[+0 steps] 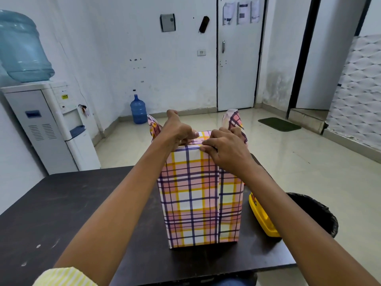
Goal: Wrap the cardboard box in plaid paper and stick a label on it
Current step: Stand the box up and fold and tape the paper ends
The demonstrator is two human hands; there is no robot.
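Centrally, head view: box (200, 195), upright on end on dark table (61, 203), toward the table's 3 o'clock side. Near face wholly covered in plaid paper (186, 223); vertical overlap seam right of centre.

Top end unfinished, with two flaps standing up: left flap (153, 126) at the top's 9 o'clock, right flap (234, 118) at its 3 o'clock.

Left hand (179, 131) on the top's 9 o'clock half, fingers curled, thumb laid flat, pinching folded paper at the near edge. Right hand (224, 149) on the 3 o'clock half, fingers bent over the same edge, gripping the fold. Fingertips of the two hands close together.

Yellow container (261, 215) just beside the box at its 3 o'clock, partly hidden by the right forearm. Bin (317, 213) with black liner past the table edge, 4 o'clock of frame.

Dispenser (51, 124) at 9 o'clock. Blue bottle (138, 110) on the floor at 11 o'clock of the box. Door (237, 58) at 1 o'clock, green mat (279, 124) at 2 o'clock. Striped sleeve (64, 277) at 7 o'clock.
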